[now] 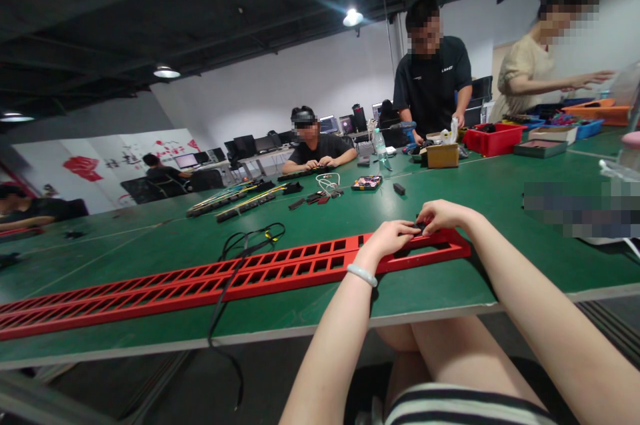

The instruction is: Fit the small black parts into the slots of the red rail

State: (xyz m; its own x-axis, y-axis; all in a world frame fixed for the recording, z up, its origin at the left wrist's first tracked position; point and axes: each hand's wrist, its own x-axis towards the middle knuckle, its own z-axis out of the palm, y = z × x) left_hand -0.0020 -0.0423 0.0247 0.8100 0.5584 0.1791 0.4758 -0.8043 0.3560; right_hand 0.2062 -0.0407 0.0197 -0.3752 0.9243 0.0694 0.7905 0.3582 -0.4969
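A long red slotted frame [300,271] lies along the front of the green table, reaching to the left edge of the view. Over its right end, my left hand [393,238] and my right hand [440,215] meet at a small black part [419,227]. Fingers of both hands are closed around this part and cover much of it. A pale bangle is on my left wrist. Across the frame's middle runs a black cable [225,291], which hangs down over the table's front edge.
Beyond the frame lie a black block [399,189], a patterned tray [367,183], dark strips and bundled wires [250,201]. A bottle [381,148], a cardboard box [443,155] and a red bin [494,139] stand farther back. Several people are around the table.
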